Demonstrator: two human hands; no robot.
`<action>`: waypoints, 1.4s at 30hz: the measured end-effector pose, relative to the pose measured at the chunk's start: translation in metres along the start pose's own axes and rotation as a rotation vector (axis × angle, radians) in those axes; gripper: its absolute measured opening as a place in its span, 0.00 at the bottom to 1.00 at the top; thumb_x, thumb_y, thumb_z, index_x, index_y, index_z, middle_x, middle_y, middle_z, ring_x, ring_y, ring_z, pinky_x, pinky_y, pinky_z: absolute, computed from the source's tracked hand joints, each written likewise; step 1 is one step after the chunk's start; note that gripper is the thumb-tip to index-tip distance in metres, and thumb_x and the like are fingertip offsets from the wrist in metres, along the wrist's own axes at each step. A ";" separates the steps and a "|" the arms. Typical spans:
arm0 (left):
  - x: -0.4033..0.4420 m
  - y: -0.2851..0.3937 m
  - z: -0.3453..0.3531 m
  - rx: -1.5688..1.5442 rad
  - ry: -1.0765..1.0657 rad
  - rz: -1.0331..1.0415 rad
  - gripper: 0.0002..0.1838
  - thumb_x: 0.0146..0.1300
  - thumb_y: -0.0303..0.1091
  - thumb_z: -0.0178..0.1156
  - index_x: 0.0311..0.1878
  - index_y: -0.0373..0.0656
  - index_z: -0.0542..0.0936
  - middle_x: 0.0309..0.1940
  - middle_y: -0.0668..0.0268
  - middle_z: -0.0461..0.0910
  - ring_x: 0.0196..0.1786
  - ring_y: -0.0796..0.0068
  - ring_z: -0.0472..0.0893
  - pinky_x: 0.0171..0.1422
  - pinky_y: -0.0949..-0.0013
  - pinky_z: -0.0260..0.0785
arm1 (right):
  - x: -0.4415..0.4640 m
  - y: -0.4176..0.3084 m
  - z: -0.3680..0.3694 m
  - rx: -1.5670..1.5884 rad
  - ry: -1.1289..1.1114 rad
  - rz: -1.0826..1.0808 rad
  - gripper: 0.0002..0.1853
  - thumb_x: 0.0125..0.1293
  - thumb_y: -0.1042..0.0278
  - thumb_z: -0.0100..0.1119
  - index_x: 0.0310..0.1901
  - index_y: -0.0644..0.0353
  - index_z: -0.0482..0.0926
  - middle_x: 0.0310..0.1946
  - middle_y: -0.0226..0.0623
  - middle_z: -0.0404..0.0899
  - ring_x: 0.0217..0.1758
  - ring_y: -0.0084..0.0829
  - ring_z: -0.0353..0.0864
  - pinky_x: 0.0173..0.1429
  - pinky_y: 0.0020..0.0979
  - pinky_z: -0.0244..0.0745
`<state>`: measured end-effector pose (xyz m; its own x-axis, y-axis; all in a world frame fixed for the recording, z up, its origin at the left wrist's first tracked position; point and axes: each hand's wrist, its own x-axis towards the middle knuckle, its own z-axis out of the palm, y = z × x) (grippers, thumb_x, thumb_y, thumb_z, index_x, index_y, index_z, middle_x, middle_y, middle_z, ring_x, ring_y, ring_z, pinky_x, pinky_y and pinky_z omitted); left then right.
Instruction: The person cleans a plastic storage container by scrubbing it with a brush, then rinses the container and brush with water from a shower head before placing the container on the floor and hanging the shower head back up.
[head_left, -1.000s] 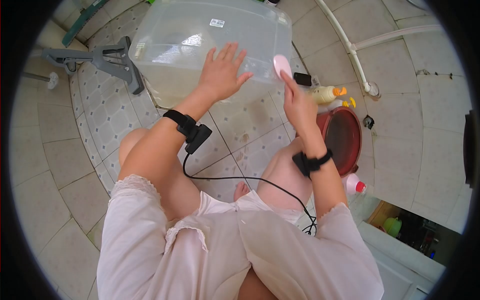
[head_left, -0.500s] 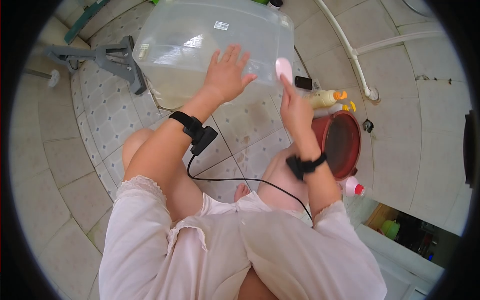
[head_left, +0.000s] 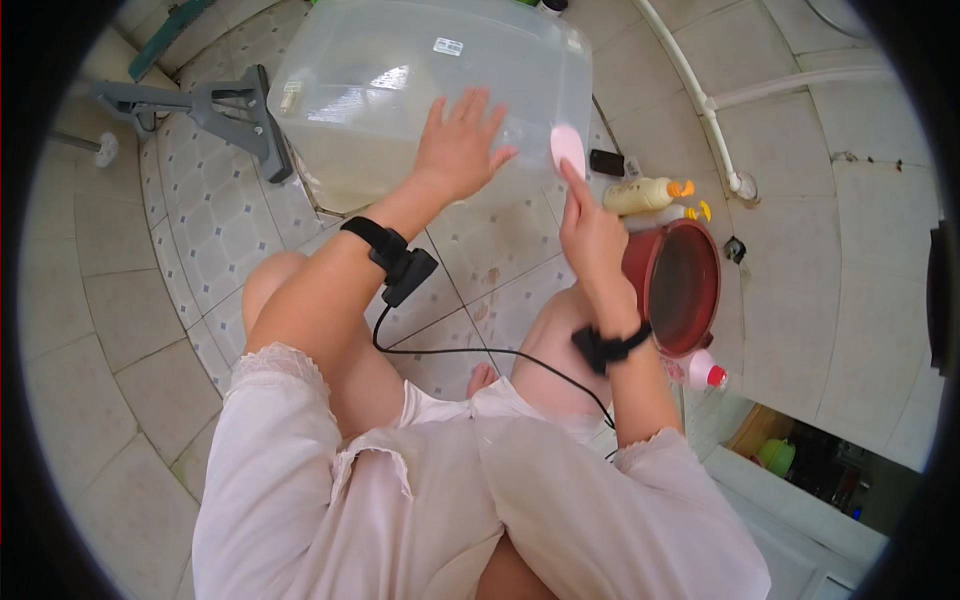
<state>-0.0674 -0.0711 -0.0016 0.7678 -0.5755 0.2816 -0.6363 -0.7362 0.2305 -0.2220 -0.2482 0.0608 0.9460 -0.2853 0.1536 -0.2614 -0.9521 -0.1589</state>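
A large translucent plastic storage box [head_left: 330, 130] with a small white label stands on the tiled floor in front of me. My left hand [head_left: 460, 150] lies against its near side, fingers spread and holding nothing. At the box's right edge, my right hand [head_left: 592, 235] grips a pink brush [head_left: 567, 148], with the index finger stretched along its oval back. The brush's bristle side faces away from me, so I cannot tell whether it touches the box. Each wrist wears a black strap with a small device, and a black cable [head_left: 470, 352] runs between them.
To the right stand a dark red bucket [head_left: 685, 285], pump bottles [head_left: 640, 196] and a pink bottle with a red cap [head_left: 703, 372]. A black object [head_left: 606, 162] lies beside the box. A grey plastic frame [head_left: 235, 110] is at the left, and a white pipe [head_left: 690, 85] runs along the wall.
The pink brush and my right hand have shifted slightly toward me along the box's edge. My left hand stays spread on the box, nearly in the same place.
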 end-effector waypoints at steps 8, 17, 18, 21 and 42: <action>0.004 -0.002 0.004 0.021 0.040 -0.049 0.37 0.79 0.64 0.45 0.82 0.51 0.66 0.84 0.54 0.58 0.86 0.58 0.55 0.86 0.42 0.45 | 0.096 0.036 0.009 0.110 0.154 0.069 0.34 0.72 0.48 0.63 0.78 0.39 0.70 0.34 0.50 0.89 0.42 0.54 0.89 0.49 0.52 0.81; 0.003 -0.005 0.007 0.018 0.077 -0.035 0.37 0.79 0.64 0.45 0.81 0.51 0.67 0.83 0.54 0.59 0.86 0.58 0.56 0.86 0.42 0.46 | 0.111 0.059 0.037 0.632 -0.001 0.311 0.49 0.57 0.47 0.80 0.77 0.60 0.70 0.53 0.44 0.88 0.53 0.34 0.88 0.57 0.35 0.80; 0.002 -0.004 0.008 0.015 0.073 -0.034 0.37 0.79 0.64 0.45 0.81 0.51 0.67 0.83 0.54 0.59 0.86 0.58 0.56 0.86 0.42 0.46 | 0.109 0.068 0.048 0.630 -0.004 0.315 0.49 0.57 0.47 0.80 0.77 0.60 0.70 0.53 0.44 0.88 0.53 0.34 0.88 0.57 0.35 0.80; 0.005 -0.004 0.006 0.019 0.080 -0.036 0.37 0.79 0.65 0.45 0.81 0.51 0.67 0.83 0.54 0.59 0.86 0.58 0.56 0.86 0.42 0.46 | 0.112 0.072 0.056 0.950 0.143 0.343 0.46 0.59 0.51 0.79 0.75 0.64 0.71 0.51 0.40 0.88 0.52 0.26 0.85 0.57 0.31 0.78; 0.003 -0.001 0.002 0.039 0.029 -0.015 0.37 0.80 0.65 0.43 0.82 0.52 0.66 0.84 0.56 0.58 0.86 0.57 0.55 0.87 0.45 0.45 | 0.040 0.055 -0.025 0.000 0.114 -0.223 0.23 0.79 0.57 0.55 0.72 0.27 0.77 0.30 0.44 0.87 0.30 0.50 0.87 0.35 0.47 0.80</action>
<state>-0.0641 -0.0724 -0.0026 0.7742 -0.5543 0.3057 -0.6212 -0.7582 0.1984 -0.2030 -0.3146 0.0823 0.9527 -0.0791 0.2936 -0.0489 -0.9928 -0.1090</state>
